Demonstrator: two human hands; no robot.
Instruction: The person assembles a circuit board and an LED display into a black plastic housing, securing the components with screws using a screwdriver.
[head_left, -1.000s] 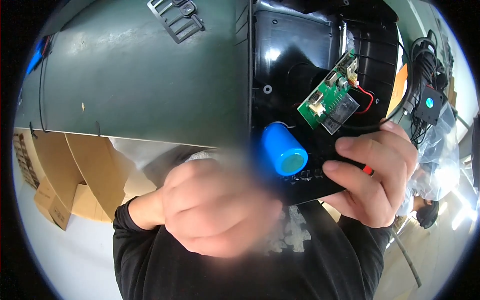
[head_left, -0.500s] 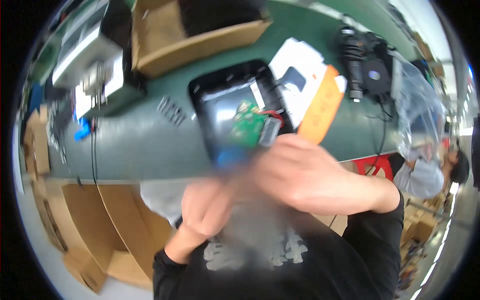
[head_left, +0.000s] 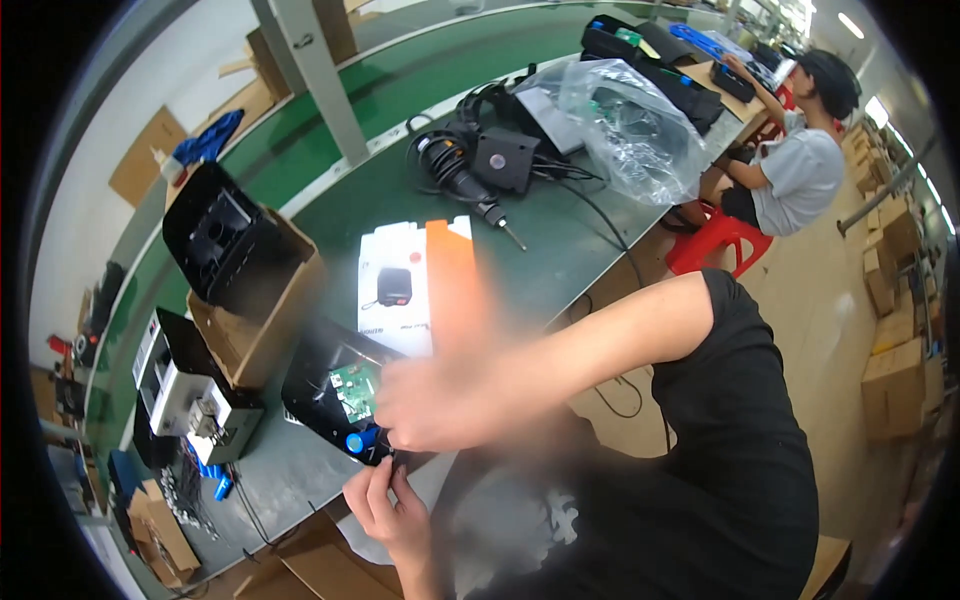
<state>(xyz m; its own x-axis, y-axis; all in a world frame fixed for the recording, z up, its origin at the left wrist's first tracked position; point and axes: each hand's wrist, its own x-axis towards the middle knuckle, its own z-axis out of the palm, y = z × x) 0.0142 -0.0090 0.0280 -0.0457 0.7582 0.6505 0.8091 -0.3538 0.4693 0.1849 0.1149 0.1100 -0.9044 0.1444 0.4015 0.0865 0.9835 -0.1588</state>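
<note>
A black plastic housing [head_left: 316, 385] lies at the table's near edge, with a green circuit board [head_left: 352, 392] and a blue cylindrical part [head_left: 361, 440] inside it. My right hand [head_left: 430, 405] is curled over the housing's right side, beside the board. Its fingertips point down into the housing, and what they hold is hidden. My left hand [head_left: 385, 510] grips the near corner of the housing between thumb and fingers, just below the blue part. A smear blurs the area around my right wrist.
Beyond the housing lies a white and orange printed box [head_left: 395, 275]. An electric screwdriver [head_left: 465, 180], a black box-shaped unit [head_left: 503, 160] and a clear plastic bag [head_left: 635, 130] lie farther right. Left are a cardboard box [head_left: 245, 335] and a metal device [head_left: 210, 410]. A co-worker [head_left: 800, 160] sits far right.
The view has swung to the right, bringing the co-worker and far bench into full sight. My left hand has come up to the housing's near corner; my right hand stays over its right side.
</note>
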